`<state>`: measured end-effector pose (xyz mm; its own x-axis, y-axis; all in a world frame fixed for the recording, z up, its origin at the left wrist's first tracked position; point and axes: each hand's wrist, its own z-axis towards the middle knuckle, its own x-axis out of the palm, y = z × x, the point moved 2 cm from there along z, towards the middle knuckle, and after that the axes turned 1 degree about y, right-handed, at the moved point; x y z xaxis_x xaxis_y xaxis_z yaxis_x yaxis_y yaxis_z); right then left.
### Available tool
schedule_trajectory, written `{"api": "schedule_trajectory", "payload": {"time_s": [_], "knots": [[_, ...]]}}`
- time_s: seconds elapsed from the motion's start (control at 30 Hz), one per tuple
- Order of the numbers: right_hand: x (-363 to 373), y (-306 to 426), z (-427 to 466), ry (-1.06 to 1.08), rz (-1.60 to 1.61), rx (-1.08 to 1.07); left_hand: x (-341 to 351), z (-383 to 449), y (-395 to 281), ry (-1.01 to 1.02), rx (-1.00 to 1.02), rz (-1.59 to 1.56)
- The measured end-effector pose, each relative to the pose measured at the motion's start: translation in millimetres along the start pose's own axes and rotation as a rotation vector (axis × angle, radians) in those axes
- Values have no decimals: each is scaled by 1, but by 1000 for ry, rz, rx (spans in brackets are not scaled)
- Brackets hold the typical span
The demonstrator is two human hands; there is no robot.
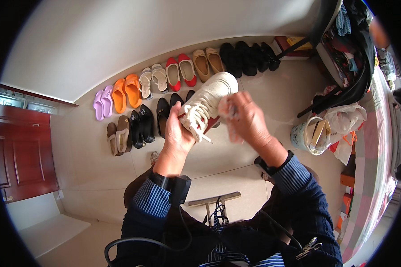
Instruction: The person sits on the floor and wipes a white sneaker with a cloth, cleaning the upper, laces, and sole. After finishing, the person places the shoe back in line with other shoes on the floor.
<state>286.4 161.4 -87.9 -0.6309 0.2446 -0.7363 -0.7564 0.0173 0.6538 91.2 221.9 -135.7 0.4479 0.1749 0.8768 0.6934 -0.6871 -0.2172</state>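
A cream lace-up sneaker (211,93) is held up in front of me, toe pointing away and to the right. My left hand (179,131) grips it at the heel end, with the thumb along its side. Loose cream laces (197,116) hang over the opening, where a bit of red shows. Close to the shoe's right side, my right hand (249,116) is closed around a crumpled cloth or wipe (232,116), whitish with reddish patches. That hand and the cloth are blurred. Whether the cloth touches the shoe I cannot tell.
Along the wall stand purple slippers (103,102), orange slippers (126,93), red-toed flats (180,71) and black shoes (249,58). Nearer are black pumps (142,126) and brown lined shoes (118,136). A bin (309,136) and plastic bags (346,118) stand right, beside a bed (367,187).
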Motion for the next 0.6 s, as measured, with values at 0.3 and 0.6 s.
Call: {"api": "schedule_trajectory", "payload": {"time_s": [0.3,0.6], "knots": [[-20,-11,20,-186,20,-28,0,-2,1,-15,-38,75],[-2,2,-3,-18,27,-49,4,0,-1,-19,15,-56]]}}
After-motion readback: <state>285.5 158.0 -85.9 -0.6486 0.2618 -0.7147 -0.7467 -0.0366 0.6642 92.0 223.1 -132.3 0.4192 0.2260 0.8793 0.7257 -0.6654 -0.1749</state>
